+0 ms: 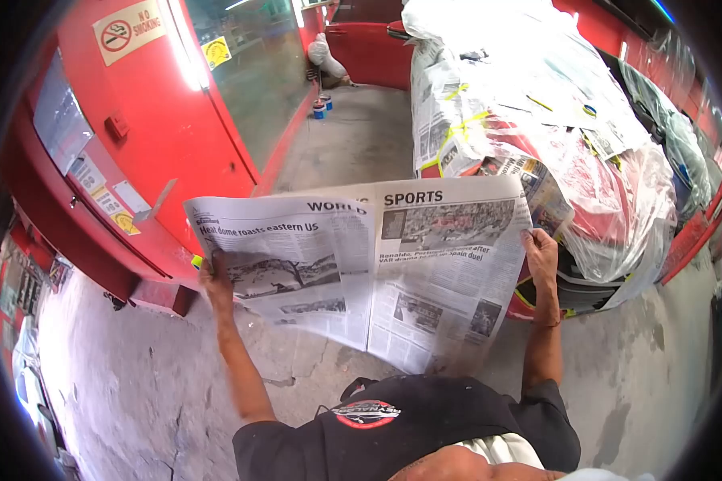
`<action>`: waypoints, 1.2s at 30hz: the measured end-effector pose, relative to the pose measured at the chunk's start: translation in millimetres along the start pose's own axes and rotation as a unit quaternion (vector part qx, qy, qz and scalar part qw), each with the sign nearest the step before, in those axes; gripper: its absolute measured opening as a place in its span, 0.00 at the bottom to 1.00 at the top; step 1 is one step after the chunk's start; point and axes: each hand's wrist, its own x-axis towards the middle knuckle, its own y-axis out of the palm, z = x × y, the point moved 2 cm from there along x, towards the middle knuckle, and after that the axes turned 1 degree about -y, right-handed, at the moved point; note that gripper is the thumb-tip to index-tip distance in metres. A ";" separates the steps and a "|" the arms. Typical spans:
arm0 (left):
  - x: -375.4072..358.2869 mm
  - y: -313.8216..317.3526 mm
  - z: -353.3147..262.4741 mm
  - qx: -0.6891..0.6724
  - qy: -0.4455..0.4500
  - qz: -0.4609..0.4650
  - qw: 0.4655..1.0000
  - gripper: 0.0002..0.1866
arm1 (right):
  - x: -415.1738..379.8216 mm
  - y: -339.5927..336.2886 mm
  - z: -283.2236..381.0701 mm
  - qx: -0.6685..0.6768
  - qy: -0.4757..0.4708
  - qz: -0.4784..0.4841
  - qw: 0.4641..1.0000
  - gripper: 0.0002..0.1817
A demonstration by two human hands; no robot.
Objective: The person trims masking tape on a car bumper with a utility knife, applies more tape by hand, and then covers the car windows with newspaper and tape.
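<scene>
A newspaper (361, 276) is spread wide in front of my chest, with "SPORTS" at the top of its right page. My left hand (215, 276) is closed on its left edge. Something small and yellow-green (196, 261) shows beside those fingers; I cannot make out what it is. The right edge of the paper is pinched in my right hand (542, 255), thumb on the front. Beyond the paper stands a red car (505, 138), largely covered with clear plastic sheeting (610, 208), newspaper sheets and yellow-green tape (467, 126).
A red door (148, 104) with a no-smoking sign (128, 30) stands at the left, beside a large window (253, 64). Paint cans (321, 108) sit on the concrete floor (353, 148) by the wall. Another plastic-covered vehicle part (670, 132) lies along the right.
</scene>
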 end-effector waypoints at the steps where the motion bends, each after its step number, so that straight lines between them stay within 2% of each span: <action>1: 1.8 -5.3 -7.2 -0.020 0.005 0.018 1.000 0.15 | 8.3 4.8 3.6 0.002 -0.004 0.003 1.000 0.10; 2: 3.9 -13.9 -18.6 0.036 0.071 0.067 0.995 0.17 | 15.5 8.6 8.1 -0.073 -0.017 -0.004 0.997 0.11; 3: -0.6 -18.9 -21.8 0.034 0.073 0.065 0.995 0.17 | 21.7 12.3 13.3 -0.147 -0.029 -0.013 0.989 0.12; 4: -7.4 -22.6 -22.3 0.059 0.056 0.083 0.993 0.18 | 26.9 19.5 19.0 -0.270 0.006 0.007 0.963 0.17; 5: -12.1 -23.4 -23.7 0.084 0.038 0.103 0.990 0.20 | 26.0 31.8 20.1 -0.271 0.006 0.004 0.963 0.17; 6: -25.8 -11.5 -42.2 0.063 0.027 0.110 0.992 0.19 | 21.4 49.6 21.5 -0.360 -0.119 -0.079 0.922 0.21; 7: -36.3 -8.0 -44.8 0.093 0.003 0.104 0.990 0.17 | 13.4 69.9 21.2 -0.441 -0.238 -0.161 0.851 0.25; 8: -46.1 -6.8 -41.2 0.120 -0.018 0.099 0.988 0.15 | 2.6 88.7 10.4 -0.384 -0.228 -0.117 0.887 0.31; 9: -53.9 -3.1 -28.3 0.100 0.017 0.084 0.991 0.13 | -17.0 117.3 6.6 -0.375 -0.227 -0.074 0.896 0.28; 10: -62.6 2.0 -13.3 0.077 0.049 0.073 0.993 0.11 | -40.7 149.2 13.8 -0.185 -0.261 -0.011 0.947 0.29; 11: -68.0 2.5 -4.3 0.064 0.035 0.092 0.993 0.10 | -69.0 186.4 -7.9 -0.052 -0.125 0.111 0.985 0.30; 12: -71.8 2.8 0.8 0.052 0.020 0.111 0.992 0.09 | -95.4 215.4 1.4 -0.006 -0.083 0.164 0.983 0.35; 13: -75.6 8.5 2.8 0.042 0.022 0.126 0.991 0.09 | -105.8 237.3 1.4 0.054 -0.009 0.280 0.959 0.38; 15: -76.9 15.8 5.5 0.001 -0.025 0.139 0.990 0.13 | -128.1 272.9 -14.9 0.201 0.159 0.350 0.901 0.39; 16: -76.9 18.6 6.8 -0.005 -0.018 0.146 0.989 0.13 | -131.7 280.5 -14.5 0.268 0.249 0.380 0.850 0.38; 17: -78.7 20.6 9.5 0.013 -0.030 0.143 0.989 0.11 | -128.8 282.4 -14.1 0.269 0.243 0.374 0.854 0.38; 19: -80.1 27.4 13.3 0.026 -0.039 0.142 0.989 0.09 | -117.0 286.1 -11.1 0.144 0.169 0.457 0.861 0.40; 20: -80.8 32.6 16.2 -0.012 -0.061 0.156 0.986 0.09 | -103.1 286.4 -13.8 0.009 0.132 0.414 0.901 0.46; 21: -80.7 38.8 21.2 -0.048 -0.085 0.168 0.981 0.09 | -91.5 292.1 -28.3 0.007 0.131 0.413 0.901 0.46; 22: -77.3 45.5 29.1 -0.069 -0.088 0.167 0.980 0.11 | -75.7 297.6 -53.9 -0.044 0.065 0.283 0.956 0.48; 23: -70.0 50.7 30.7 -0.072 -0.090 0.161 0.980 0.11 | -60.5 299.4 -70.1 -0.094 -0.005 0.148 0.984 0.50; 24: -60.2 54.3 25.8 -0.056 -0.066 0.191 0.978 0.14 | -44.5 300.1 -76.0 -0.050 0.032 0.221 0.973 0.45; 25: -47.4 69.8 23.2 -0.038 -0.040 0.209 0.976 0.17 | -10.1 308.6 -73.6 -0.048 0.020 0.237 0.970 0.45; 27: -33.3 96.3 8.1 -0.064 -0.044 0.184 0.980 0.20 | 20.0 317.8 -65.5 0.117 0.138 0.412 0.893 0.35; 28: -26.8 107.8 3.4 -0.091 -0.044 0.169 0.980 0.23 | 39.9 327.9 -70.1 0.112 0.124 0.457 0.874 0.23; 29: -19.7 113.4 6.5 -0.085 -0.042 0.161 0.982 0.23 | 57.5 336.7 -67.2 0.116 0.120 0.465 0.870 0.23; 31: 3.9 125.2 23.4 -0.006 -0.019 0.129 0.991 0.25 | 102.1 345.4 -42.4 -0.006 0.044 0.471 0.881 0.16; 32: 13.9 128.8 44.7 -0.047 -0.043 0.116 0.991 0.27 | 124.1 356.9 -56.3 0.067 -0.096 0.409 0.905 0.13; 33: 21.4 132.9 60.3 -0.046 -0.042 0.120 0.991 0.27 | 159.3 350.9 -38.8 -0.008 -0.019 0.449 0.893 0.13; 34: 26.6 133.9 73.8 -0.025 -0.036 0.064 0.997 0.26 | 204.7 339.8 -15.4 -0.082 0.060 0.486 0.868 0.14; 35: 30.7 137.9 81.7 -0.002 -0.032 0.007 0.999 0.26 | 251.1 340.7 -36.8 -0.044 -0.182 0.344 0.920 0.15; 36: 32.6 150.4 77.5 0.003 -0.040 0.010 0.999 0.26 | 305.9 329.3 -40.8 -0.015 -0.440 0.119 0.890 0.11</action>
